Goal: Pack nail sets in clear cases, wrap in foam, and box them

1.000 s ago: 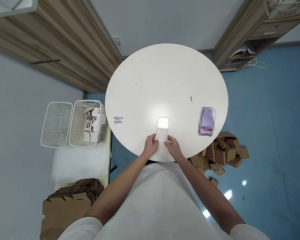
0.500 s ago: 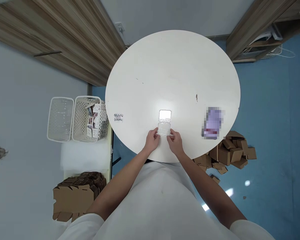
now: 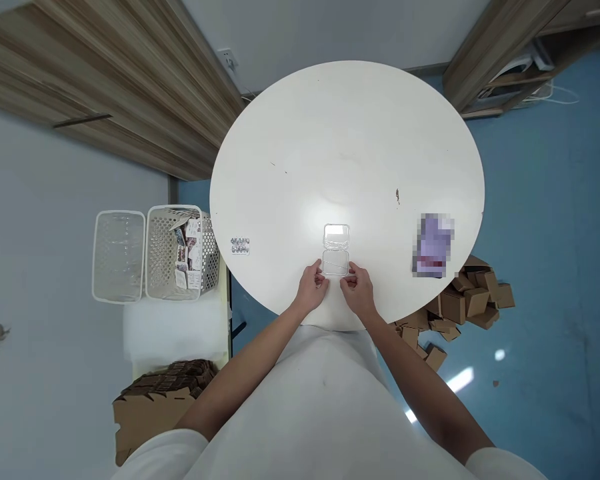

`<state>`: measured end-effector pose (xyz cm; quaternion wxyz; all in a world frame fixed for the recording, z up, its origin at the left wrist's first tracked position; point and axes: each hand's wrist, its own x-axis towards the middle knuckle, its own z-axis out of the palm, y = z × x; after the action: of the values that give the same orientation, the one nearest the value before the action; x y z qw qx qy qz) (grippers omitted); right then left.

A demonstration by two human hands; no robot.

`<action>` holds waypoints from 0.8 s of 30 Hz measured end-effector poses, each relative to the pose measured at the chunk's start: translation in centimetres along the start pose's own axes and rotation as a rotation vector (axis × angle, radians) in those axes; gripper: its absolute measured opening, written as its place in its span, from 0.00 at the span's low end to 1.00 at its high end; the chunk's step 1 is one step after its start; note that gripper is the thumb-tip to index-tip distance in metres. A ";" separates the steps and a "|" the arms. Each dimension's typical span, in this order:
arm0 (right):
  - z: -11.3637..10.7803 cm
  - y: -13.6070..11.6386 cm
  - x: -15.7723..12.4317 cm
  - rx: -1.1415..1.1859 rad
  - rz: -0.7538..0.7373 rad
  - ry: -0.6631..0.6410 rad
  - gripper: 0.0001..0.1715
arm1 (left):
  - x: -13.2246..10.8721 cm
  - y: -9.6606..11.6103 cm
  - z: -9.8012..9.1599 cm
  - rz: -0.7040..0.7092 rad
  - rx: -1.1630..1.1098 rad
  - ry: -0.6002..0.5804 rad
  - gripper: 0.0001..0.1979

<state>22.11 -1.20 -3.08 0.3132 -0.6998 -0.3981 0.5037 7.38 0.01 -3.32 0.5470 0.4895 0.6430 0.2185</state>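
A small clear plastic case (image 3: 335, 264) lies with its lid (image 3: 337, 236) folded back, away from my body, on the white table. My left hand (image 3: 312, 288) has thumb and fingers closed at the case's near left corner. At the near right corner, my right hand (image 3: 359, 291) pinches in the same way. A thin line runs slantwise across the case; whether it is a strip inside or an edge, I cannot tell. To the left lies a blister pack (image 3: 240, 246) with two rows of shiny bumps.
The oval white table (image 3: 350, 120) has a blurred-out purple item (image 3: 433, 245) on its right. Left of the table stand a white perforated basket (image 3: 209, 253) with printed packets, another white basket (image 3: 119, 257), and stacked flat cardboard (image 3: 153, 420). Small cardboard boxes (image 3: 453, 305) lie on the floor at right.
The view has shifted a little, so the table items sit slightly lower and further right. Both hands stay at the near corners of the open case.
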 end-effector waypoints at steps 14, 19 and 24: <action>6.5 -3.3 -1.3 -0.092 -0.147 0.283 0.17 | -1.0 -4.8 -13.5 0.171 0.133 -0.013 0.21; 15.3 -8.1 2.0 -0.405 -0.373 -0.223 0.18 | 0.8 -6.4 -21.2 0.223 0.312 0.251 0.15; 21.4 -9.8 4.4 -0.676 -0.444 -0.272 0.28 | 3.5 -6.6 -23.9 0.189 0.460 0.223 0.27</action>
<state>0.09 8.20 -3.20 0.1116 -0.5875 -0.7197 0.3528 -16.87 6.30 -3.14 0.3244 0.6317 0.6834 0.1695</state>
